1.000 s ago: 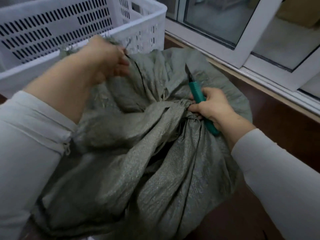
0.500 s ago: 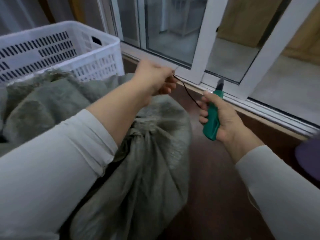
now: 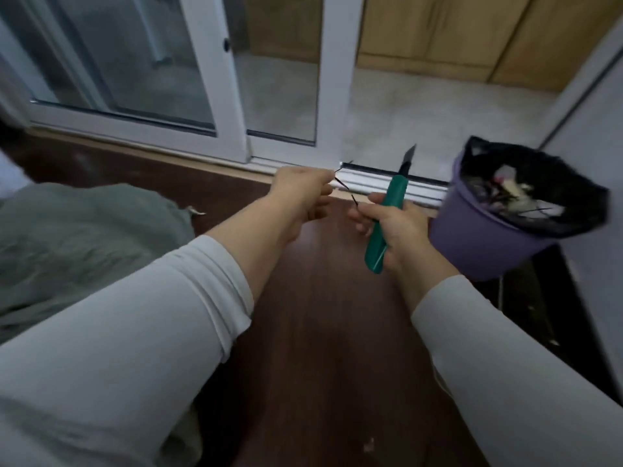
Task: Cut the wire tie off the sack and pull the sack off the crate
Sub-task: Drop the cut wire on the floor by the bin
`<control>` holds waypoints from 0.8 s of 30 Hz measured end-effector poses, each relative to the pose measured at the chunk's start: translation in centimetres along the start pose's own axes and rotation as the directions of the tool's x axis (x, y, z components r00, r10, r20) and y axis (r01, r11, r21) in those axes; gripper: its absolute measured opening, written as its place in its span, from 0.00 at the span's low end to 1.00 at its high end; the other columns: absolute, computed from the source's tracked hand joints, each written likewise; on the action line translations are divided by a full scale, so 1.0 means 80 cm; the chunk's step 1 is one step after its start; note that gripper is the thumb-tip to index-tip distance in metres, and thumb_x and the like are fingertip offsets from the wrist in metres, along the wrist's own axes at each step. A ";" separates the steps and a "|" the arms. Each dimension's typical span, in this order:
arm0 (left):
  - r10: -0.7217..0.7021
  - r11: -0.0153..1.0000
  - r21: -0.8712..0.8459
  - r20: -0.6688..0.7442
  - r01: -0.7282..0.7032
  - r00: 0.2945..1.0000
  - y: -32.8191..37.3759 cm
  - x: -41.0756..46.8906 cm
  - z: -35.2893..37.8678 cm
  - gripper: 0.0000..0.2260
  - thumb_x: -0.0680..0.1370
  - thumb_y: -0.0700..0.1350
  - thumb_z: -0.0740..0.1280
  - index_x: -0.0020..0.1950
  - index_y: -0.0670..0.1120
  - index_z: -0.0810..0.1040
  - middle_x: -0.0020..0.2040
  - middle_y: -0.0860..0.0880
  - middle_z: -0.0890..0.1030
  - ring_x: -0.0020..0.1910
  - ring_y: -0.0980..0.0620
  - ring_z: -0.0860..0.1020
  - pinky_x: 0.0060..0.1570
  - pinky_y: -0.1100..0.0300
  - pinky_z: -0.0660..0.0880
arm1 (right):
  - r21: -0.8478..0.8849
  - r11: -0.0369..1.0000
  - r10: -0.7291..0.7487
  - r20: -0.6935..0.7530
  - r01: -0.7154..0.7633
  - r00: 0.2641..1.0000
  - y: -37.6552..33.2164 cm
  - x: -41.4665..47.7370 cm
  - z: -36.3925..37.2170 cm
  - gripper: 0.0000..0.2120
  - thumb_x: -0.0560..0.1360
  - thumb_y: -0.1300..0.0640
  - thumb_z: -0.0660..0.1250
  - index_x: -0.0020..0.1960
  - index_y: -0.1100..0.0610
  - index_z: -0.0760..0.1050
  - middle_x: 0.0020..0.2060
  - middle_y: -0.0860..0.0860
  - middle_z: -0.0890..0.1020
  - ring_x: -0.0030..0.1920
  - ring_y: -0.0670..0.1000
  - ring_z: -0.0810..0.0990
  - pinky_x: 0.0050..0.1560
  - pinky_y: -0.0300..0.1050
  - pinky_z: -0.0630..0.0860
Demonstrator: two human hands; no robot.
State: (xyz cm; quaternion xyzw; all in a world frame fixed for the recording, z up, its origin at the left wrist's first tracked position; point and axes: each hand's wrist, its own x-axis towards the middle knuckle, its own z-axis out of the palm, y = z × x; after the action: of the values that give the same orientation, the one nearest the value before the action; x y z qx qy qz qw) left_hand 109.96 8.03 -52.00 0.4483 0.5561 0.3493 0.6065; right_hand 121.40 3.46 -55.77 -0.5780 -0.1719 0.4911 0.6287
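My left hand (image 3: 301, 190) pinches a thin black wire tie (image 3: 344, 186) above the dark wooden floor. The tie hangs between both hands, its lower end near my right fingers. My right hand (image 3: 387, 225) grips a green-handled utility knife (image 3: 384, 224) with its blade pointing up and away. The grey-green woven sack (image 3: 87, 237) lies at the far left, partly behind my left sleeve. The crate is out of view.
A purple waste bin (image 3: 478, 241) lined with a black bag and holding scraps stands just right of my right hand. White sliding door frames (image 3: 232, 96) and their track run across the back. Dark wooden floor (image 3: 323, 332) lies below my arms.
My view has swung right, away from the sack and white crate, toward the bin. Both hands left the sack's knot and moved right, the left one carrying the wire tie.
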 end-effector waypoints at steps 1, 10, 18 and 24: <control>-0.010 1.000 0.003 0.025 0.010 1.000 0.002 0.002 0.021 0.04 0.76 0.43 0.65 0.42 0.45 0.74 0.38 0.46 0.76 0.34 0.51 0.74 0.24 0.67 0.69 | 0.014 0.999 -0.031 -0.085 0.033 0.996 -0.010 0.012 -0.011 0.11 0.72 0.72 0.65 0.41 0.58 0.70 0.32 0.56 0.78 0.22 0.44 0.79 0.22 0.35 0.73; -0.067 0.998 0.040 0.350 0.056 0.935 0.034 0.001 0.190 0.10 0.79 0.43 0.61 0.36 0.46 0.69 0.37 0.44 0.73 0.30 0.50 0.69 0.22 0.68 0.66 | -0.100 0.973 -0.220 -0.674 0.208 0.705 -0.090 0.105 -0.144 0.06 0.74 0.62 0.61 0.49 0.62 0.75 0.41 0.60 0.82 0.37 0.56 0.82 0.36 0.50 0.78; -0.087 0.995 0.083 0.375 0.061 0.923 0.031 0.015 0.231 0.10 0.79 0.46 0.61 0.39 0.44 0.71 0.36 0.44 0.74 0.31 0.49 0.71 0.30 0.62 0.69 | -0.063 0.974 -0.205 -0.646 0.216 0.735 -0.122 0.138 -0.184 0.02 0.76 0.63 0.62 0.45 0.61 0.70 0.35 0.56 0.78 0.30 0.52 0.79 0.29 0.45 0.79; -0.128 0.990 0.092 0.310 0.104 0.942 0.005 0.024 0.181 0.09 0.79 0.46 0.62 0.43 0.43 0.73 0.38 0.44 0.77 0.33 0.50 0.74 0.32 0.61 0.71 | -0.132 0.963 -0.271 -0.441 0.236 0.856 -0.078 0.109 -0.132 0.17 0.75 0.46 0.62 0.33 0.55 0.70 0.23 0.51 0.73 0.20 0.49 0.68 0.24 0.39 0.67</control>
State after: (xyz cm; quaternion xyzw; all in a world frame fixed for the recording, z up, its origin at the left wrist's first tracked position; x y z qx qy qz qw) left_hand 124.56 7.66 -52.65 0.4871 0.4901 0.2156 0.6899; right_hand 136.31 5.64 -56.11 -0.6718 -0.1123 0.2481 0.6888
